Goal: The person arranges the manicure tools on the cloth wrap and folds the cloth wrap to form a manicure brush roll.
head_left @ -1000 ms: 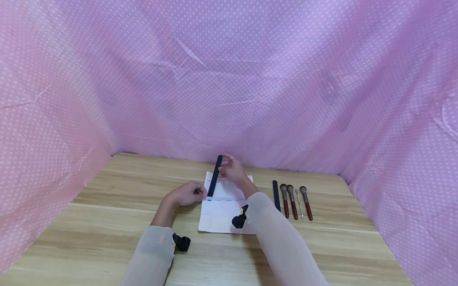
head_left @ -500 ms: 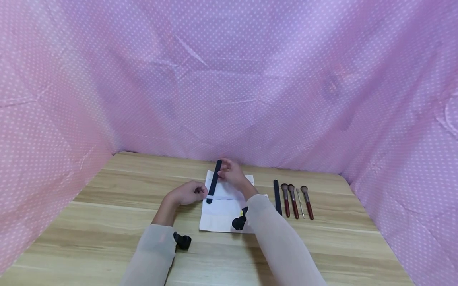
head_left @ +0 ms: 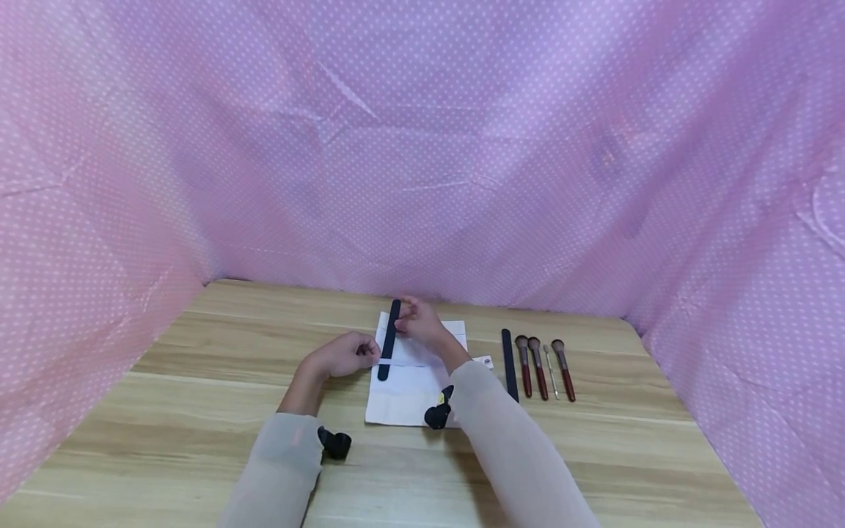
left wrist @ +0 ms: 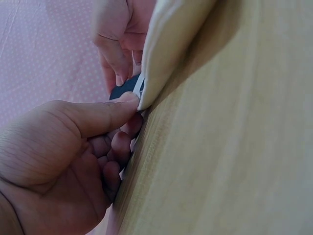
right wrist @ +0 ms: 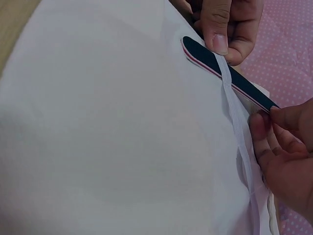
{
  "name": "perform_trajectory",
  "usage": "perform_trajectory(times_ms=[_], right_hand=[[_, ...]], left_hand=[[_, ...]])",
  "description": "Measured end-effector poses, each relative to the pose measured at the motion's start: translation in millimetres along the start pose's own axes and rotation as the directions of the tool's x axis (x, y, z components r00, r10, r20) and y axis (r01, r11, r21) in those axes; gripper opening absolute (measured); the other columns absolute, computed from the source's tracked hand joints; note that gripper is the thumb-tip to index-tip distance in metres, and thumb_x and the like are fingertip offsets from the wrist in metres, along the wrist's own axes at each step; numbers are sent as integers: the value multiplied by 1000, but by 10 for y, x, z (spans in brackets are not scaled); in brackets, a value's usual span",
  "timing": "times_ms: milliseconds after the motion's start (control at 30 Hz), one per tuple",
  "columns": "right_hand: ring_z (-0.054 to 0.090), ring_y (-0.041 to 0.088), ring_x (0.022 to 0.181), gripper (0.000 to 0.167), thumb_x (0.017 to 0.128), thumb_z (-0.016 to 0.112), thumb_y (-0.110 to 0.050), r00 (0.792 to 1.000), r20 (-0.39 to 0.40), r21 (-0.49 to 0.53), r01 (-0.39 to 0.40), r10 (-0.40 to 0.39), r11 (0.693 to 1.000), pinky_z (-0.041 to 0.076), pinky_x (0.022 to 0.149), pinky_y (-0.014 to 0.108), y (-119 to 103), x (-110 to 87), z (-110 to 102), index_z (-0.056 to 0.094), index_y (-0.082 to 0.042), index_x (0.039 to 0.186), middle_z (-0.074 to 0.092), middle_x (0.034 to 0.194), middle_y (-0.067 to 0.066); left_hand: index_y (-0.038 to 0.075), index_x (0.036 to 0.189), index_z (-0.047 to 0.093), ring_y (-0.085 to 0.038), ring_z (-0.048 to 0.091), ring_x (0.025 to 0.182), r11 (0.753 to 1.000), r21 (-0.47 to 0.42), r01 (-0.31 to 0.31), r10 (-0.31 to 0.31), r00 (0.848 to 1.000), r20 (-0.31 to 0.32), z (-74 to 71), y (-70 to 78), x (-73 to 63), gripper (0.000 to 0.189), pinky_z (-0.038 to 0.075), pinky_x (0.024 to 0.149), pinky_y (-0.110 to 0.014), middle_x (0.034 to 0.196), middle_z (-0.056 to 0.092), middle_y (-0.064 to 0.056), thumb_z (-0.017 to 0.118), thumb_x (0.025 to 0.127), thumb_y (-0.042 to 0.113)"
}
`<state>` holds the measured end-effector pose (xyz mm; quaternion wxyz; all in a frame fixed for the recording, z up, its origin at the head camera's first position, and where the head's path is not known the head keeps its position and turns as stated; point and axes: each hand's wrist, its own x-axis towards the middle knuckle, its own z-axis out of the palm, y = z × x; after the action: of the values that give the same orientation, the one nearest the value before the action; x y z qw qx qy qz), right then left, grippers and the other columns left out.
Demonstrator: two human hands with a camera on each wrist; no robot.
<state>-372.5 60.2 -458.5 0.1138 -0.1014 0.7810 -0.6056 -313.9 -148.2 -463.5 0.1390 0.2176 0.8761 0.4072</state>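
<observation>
A white cloth (head_left: 403, 400) with a white elastic band (right wrist: 238, 127) sewn across it lies on the table. My right hand (head_left: 422, 324) pinches the far end of a black nail file (head_left: 389, 341) between thumb and fingers. The file's rounded near end has passed under the band and shows on its near side; in the right wrist view its edge has a pink stripe (right wrist: 208, 68). At the cloth's left edge my left hand (head_left: 346, 354) pinches the end of the band between thumb and fingers, seen close up in the left wrist view.
To the right lie a second black nail file (head_left: 509, 363), three red-handled makeup brushes (head_left: 565, 370) and a thin metal stick (head_left: 551, 372). A small tab with a snap (head_left: 487, 361) sticks out past the cloth's right side. Pink dotted fabric (head_left: 422, 147) hangs behind the table (head_left: 165, 418).
My right hand has moved the nail file toward me, so its near end now reaches further past the elastic band. The left hand has stayed at the cloth's left edge.
</observation>
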Motion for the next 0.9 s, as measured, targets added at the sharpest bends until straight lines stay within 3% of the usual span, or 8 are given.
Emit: perform_trajectory(times_ms=[133,333,667,900], right_hand=[[68,24,92,63,91,61,15,1000,29,-29,4,-3,1000,58,85,34,22,-14,7,47,-5,149,64,112,17],[65,26,109,62,89,69,7,998,61,-110,14,-8,994,49,100,41,24,-51,-19,52,-5,147,65,122,14],[62,19,97,56,84,73,9,994,110,-134,36,-21,990,48,88,29,47,-57,-24,58,0,138,66,111,13],[62,18,98,52,84,77,7,987,160,-164,59,-32,985,51,92,30,42,-72,-44,61,2,133,67,109,12]], left_hand=[[6,93,68,-16,54,82,1000,1,1,-1,1000,-4,2,-14,-5,11,45,78,-34,87,63,-2,60,98,-1],[7,94,68,-17,55,84,1000,0,8,-8,1000,0,-4,-17,7,11,46,79,-34,88,63,-1,60,98,1],[8,94,68,-16,55,84,1000,4,-8,8,1000,5,-11,-25,3,11,46,80,-34,89,64,-1,61,99,2],[8,94,68,-17,55,84,1000,5,-8,8,1000,9,-23,-17,4,11,45,80,-34,88,63,0,60,99,2]])
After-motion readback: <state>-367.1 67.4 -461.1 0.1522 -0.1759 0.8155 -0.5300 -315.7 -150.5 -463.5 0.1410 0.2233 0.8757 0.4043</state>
